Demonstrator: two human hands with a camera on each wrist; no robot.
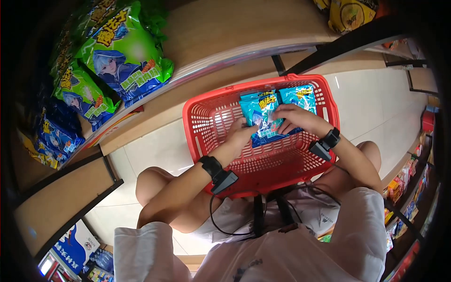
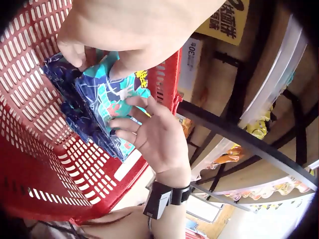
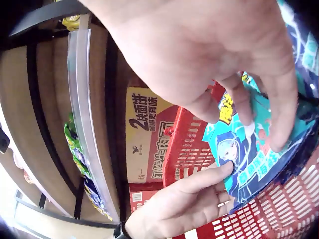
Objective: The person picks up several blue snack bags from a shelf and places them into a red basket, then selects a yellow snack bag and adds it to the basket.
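In the head view, teal-and-blue snack bags stand side by side inside a red shopping basket point(image 1: 197, 136). My left hand point(image 1: 238, 137) holds the left edge of the front snack bag point(image 1: 263, 105), its thumb on the printed face, as the right wrist view also shows. My right hand point(image 1: 300, 118) reaches over the same bag from the right. In the left wrist view the right hand point(image 2: 162, 137) has its fingers spread and lightly bent against the bag's face. Another teal snack bag point(image 1: 300, 95) stands behind the right hand, partly covered by it.
A wooden shelf point(image 1: 221, 28) runs along the far side, with green snack bags point(image 1: 127, 51) at the left. A yellow-and-brown noodle carton point(image 3: 149, 134) stands beyond the basket. More stocked shelves point(image 1: 404, 188) line the right. The basket sits between the person's knees.
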